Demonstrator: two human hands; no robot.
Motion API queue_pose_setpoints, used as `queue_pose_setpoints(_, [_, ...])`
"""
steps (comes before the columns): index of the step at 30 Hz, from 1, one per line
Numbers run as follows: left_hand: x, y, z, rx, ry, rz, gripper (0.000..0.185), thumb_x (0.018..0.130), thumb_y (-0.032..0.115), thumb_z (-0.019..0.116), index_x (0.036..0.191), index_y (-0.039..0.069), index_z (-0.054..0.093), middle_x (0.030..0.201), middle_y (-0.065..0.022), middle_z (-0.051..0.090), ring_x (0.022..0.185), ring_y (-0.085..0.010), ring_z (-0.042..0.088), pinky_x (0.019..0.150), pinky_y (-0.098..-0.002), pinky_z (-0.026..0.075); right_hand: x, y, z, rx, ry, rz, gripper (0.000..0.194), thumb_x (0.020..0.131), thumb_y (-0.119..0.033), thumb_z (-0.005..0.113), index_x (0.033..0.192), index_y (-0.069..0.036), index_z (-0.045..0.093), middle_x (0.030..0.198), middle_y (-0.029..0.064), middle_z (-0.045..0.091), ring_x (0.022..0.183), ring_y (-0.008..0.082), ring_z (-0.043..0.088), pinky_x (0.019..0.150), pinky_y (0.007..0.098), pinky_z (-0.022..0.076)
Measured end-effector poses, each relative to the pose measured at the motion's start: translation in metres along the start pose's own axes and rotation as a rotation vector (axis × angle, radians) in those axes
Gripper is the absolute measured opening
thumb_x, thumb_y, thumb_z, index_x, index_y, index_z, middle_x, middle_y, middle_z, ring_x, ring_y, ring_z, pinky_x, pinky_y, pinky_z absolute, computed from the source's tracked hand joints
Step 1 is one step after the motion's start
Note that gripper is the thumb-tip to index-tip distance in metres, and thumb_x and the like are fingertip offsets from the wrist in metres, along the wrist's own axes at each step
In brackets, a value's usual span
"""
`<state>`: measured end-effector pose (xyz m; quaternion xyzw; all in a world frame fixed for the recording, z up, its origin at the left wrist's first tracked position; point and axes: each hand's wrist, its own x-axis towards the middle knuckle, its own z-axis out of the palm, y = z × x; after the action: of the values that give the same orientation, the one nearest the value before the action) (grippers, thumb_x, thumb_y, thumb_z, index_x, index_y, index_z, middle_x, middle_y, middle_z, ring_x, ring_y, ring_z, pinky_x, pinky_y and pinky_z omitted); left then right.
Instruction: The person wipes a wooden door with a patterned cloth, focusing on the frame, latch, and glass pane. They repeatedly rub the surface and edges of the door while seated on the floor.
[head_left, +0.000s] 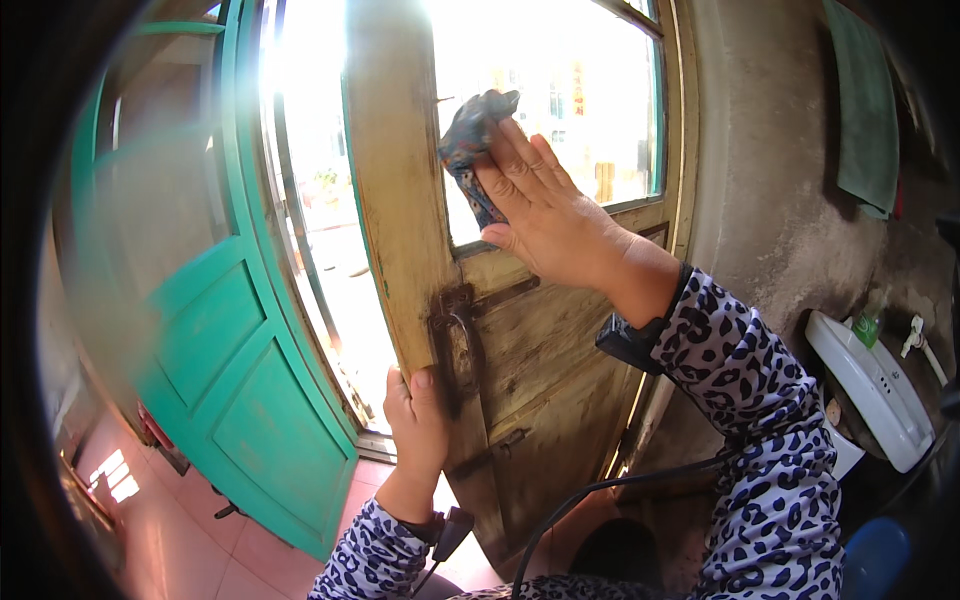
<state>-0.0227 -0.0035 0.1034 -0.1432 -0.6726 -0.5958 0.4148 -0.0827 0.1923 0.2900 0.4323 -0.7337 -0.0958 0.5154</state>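
My right hand (551, 210) presses a dark blue patterned cloth (472, 142) against the glass pane (555, 135) of a worn wooden door (555, 360), near the pane's left side. The cloth is bunched under the fingers and partly hidden by them. Lower down, my left hand (417, 420) grips the free edge of the same door, thumb on the near face, just below and left of a dark metal pull handle (459, 349). Beneath the handle, a rusty bolt (491, 454) is fixed to the door.
A green door leaf (247, 405) stands to the left, over pink floor tiles (255, 577). On the right are a white washbasin (870, 390), a tap (913, 336) and a hanging green towel (862, 112). A black cable (585, 491) runs across my front.
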Motion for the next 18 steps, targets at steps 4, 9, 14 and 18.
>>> queue_pose_setpoints(4, [0.000, 0.001, 0.000, -0.034, -0.023, -0.036, 0.044, 0.096, 0.041, 0.044, 0.094, -0.003, 0.050, 0.074, -0.0089, 0.054, 0.069, -0.0148, 0.047, 0.062, -0.0299, 0.041, 0.000, 0.019, -0.011, -0.109, -0.248, 0.398, 0.065, 0.099, -0.038, 0.031, 0.145, 0.001, 0.010, 0.151, 0.0254, 0.006, 0.142, 0.0329, 0.000, 0.114, 0.0479, -0.0006])
queue_pose_setpoints(9, [-0.002, 0.003, 0.000, -0.005, 0.011, -0.010, 0.048, 0.096, 0.044, 0.043, 0.091, -0.003, 0.050, 0.073, -0.0101, 0.054, 0.069, -0.0150, 0.047, 0.063, -0.0302, 0.041, -0.018, 0.027, 0.013, 0.286, -0.004, 0.542, 0.076, 0.099, -0.045, 0.028, 0.142, 0.011, 0.000, 0.148, 0.0329, 0.000, 0.140, 0.0426, -0.002, 0.114, 0.0444, 0.0049])
queue_pose_setpoints(14, [-0.003, 0.006, -0.002, -0.006, -0.010, -0.045, 0.048, 0.096, 0.044, 0.044, 0.094, -0.004, 0.050, 0.074, -0.0100, 0.054, 0.071, -0.0147, 0.047, 0.064, -0.0307, 0.042, -0.041, 0.025, 0.026, 0.279, 0.048, 0.516, 0.067, 0.099, -0.035, 0.033, 0.141, 0.012, 0.009, 0.148, 0.0320, 0.007, 0.140, 0.0435, 0.004, 0.114, 0.0477, 0.0058])
queue_pose_setpoints(18, [-0.003, 0.010, -0.001, -0.030, -0.005, -0.054, 0.048, 0.096, 0.044, 0.045, 0.096, -0.004, 0.051, 0.076, -0.0087, 0.054, 0.072, -0.0145, 0.048, 0.066, -0.0308, 0.042, -0.044, 0.030, 0.021, 0.166, -0.009, 0.361, 0.065, 0.099, -0.034, 0.034, 0.141, 0.012, 0.012, 0.148, 0.0306, 0.010, 0.140, 0.0413, 0.006, 0.114, 0.0474, 0.0056])
